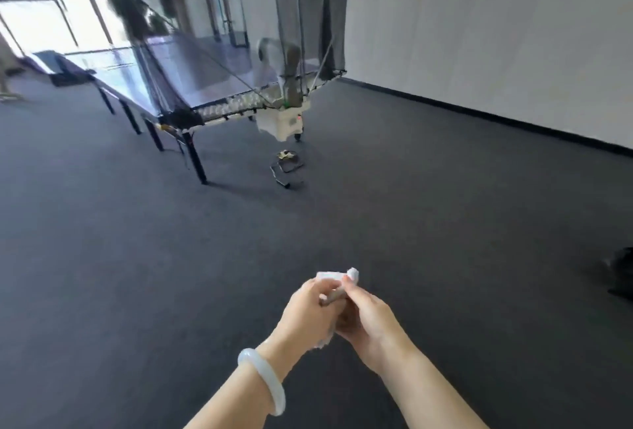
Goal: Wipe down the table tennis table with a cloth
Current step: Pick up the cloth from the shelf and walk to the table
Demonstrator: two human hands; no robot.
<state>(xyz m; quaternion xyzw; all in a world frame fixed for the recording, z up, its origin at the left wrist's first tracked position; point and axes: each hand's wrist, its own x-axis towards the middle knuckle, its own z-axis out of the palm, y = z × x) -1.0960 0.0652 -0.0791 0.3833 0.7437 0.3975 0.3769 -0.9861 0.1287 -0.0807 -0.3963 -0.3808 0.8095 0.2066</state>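
Wiping has not begun: the table (pixel 144 69) stands well apart at far left, its end netted. Nearer, left hand (pixel 305 312) and right hand (pixel 366 317) both clutch what seems a bunched white cloth (pixel 337 278).

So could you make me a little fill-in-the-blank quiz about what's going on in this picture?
1. Both hands hold a small white ____ in front of the person.
2. The pale bangle sits on the ____ wrist.
3. The table tennis table has a black catch ____ mounted over its near end.
4. The floor is dark ____.

Missing words: cloth; left; net; grey.
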